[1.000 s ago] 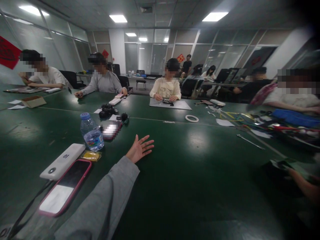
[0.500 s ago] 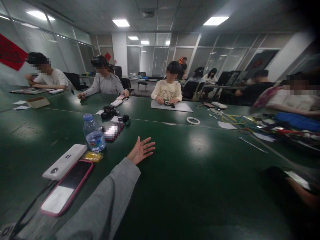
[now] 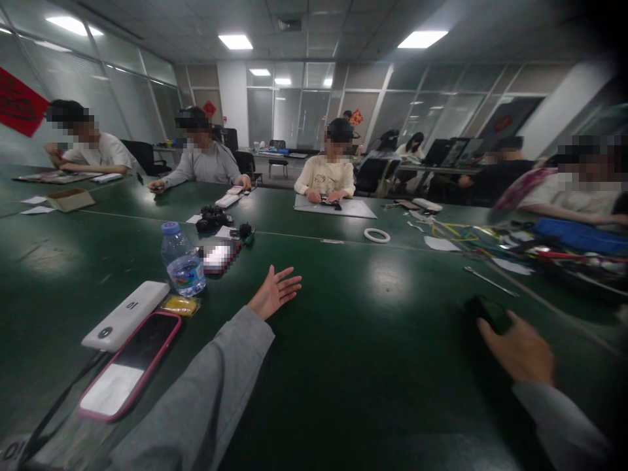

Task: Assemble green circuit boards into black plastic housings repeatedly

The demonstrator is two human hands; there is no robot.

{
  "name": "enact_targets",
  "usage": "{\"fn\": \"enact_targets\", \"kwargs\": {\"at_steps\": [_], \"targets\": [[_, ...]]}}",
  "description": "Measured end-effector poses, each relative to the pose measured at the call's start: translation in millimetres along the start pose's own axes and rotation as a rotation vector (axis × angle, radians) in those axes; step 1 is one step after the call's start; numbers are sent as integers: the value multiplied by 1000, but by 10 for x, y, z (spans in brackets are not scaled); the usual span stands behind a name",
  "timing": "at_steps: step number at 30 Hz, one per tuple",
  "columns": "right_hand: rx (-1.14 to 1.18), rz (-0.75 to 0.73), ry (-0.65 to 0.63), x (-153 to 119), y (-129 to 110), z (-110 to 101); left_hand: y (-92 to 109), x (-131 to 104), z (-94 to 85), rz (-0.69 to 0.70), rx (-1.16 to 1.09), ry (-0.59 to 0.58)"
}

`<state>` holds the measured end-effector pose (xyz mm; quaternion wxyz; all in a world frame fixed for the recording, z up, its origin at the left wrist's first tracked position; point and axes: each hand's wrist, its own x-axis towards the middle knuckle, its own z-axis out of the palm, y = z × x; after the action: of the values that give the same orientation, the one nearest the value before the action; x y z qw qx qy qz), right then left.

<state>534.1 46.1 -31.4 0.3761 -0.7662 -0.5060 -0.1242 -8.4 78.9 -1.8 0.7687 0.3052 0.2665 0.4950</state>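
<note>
And clamping the dark device [image 3: 492, 315] in the right hand [image 3: 524, 348], lower right; spreading the left hand [image 3: 269, 296] open, mid-frame! Needing steady pressure for any shift.

One blue-capped bottle [image 3: 183, 263], one ring [image 3: 377, 229]

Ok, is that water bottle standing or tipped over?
Upright: the water bottle stands on the green table, its blue cap at the top.

Left hand [image 3: 275, 294] open, fingers spread; right hand [image 3: 523, 347] curled.
</note>
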Motion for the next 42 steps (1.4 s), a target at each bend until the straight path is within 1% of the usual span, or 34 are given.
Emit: {"fn": "enact_targets", "kwargs": {"at_steps": [1, 3, 5, 7, 8, 9, 10, 12, 14, 16, 19, 23, 25, 27, 29, 33, 37, 42], "targets": [[-16, -54, -81, -69, -302, 113, 0, 2, 5, 11, 5, 13], [79, -207, -120, -290, -1069, 335, -11, 7, 15, 29, 29, 52], [235, -361, -198, -590, -1897, 534, -35, 12, 22, 47, 71, 100], [377, -455, -273, -929, -2621, 683, -70, 17, 24, 80, 101, 139], [443, -470, -298, -1096, -2913, 732, -89, 22, 24, 97, 106, 150], [505, -488, -325, -1253, -3152, 763, -108, 29, 23, 112, 107, 155], [559, -505, -355, -1392, -3339, 780, -125, 39, 22, 131, 103, 160], [645, -529, -406, -1597, -3572, 780, -154, 64, 21, 200, 87, 179], [706, -540, -437, -1697, -3663, 764, -171, 90, 21, 277, 66, 213], [766, -532, -444, -1714, -3669, 751, -172, 106, 25, 312, 58, 246], [880, -468, -439, -1675, -3623, 752, -153, 100, 37, 260, 85, 267], [950, -287, -428, -1637, -3574, 807, -119, 71, 38, 176, 95, 248], [959, -193, -455, -1627, -3560, 852, -110, 68, 28, 167, 86, 230], [990, -132, -519, -1615, -3551, 892, -109, 73, 15, 170, 77, 216], [1013, -118, -569, -1600, -3548, 917, -112, 83, 3, 176, 69, 207], [1011, -143, -597, -1583, -3565, 912, -117, 98, -5, 197, 51, 195], [1021, -152, -644, -1586, -3588, 884, -109, 101, 6, 235, 20, 208], [1084, -146, -774, -1592, -3589, 879, -99, 107, 11, 260, 7, 207]]}}
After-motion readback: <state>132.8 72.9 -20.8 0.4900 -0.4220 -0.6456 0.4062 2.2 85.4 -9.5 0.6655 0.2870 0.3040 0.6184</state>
